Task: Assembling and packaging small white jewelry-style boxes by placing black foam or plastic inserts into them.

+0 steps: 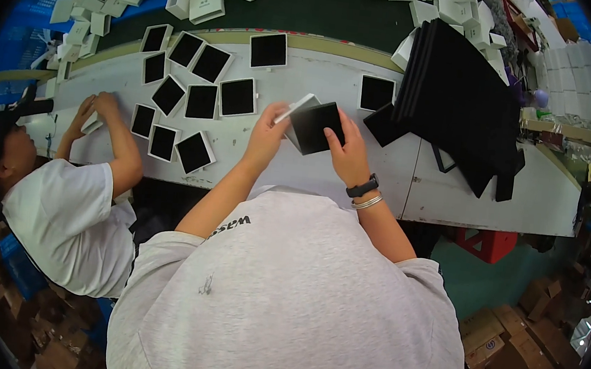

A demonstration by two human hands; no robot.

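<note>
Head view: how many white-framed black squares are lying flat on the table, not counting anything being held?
12. Eleven cluster on the left half of the table, from the far-left square to the nearest square. One lone square lies beside the black stack, which may hide more.

Even, fairly bright overhead light falls on the white table (453, 194) beyond the fingers (280, 114), casting only soft shadows, while fisheye distortion bends its edges and a black vignette swallows the dim, slightly blurred corners.
</note>
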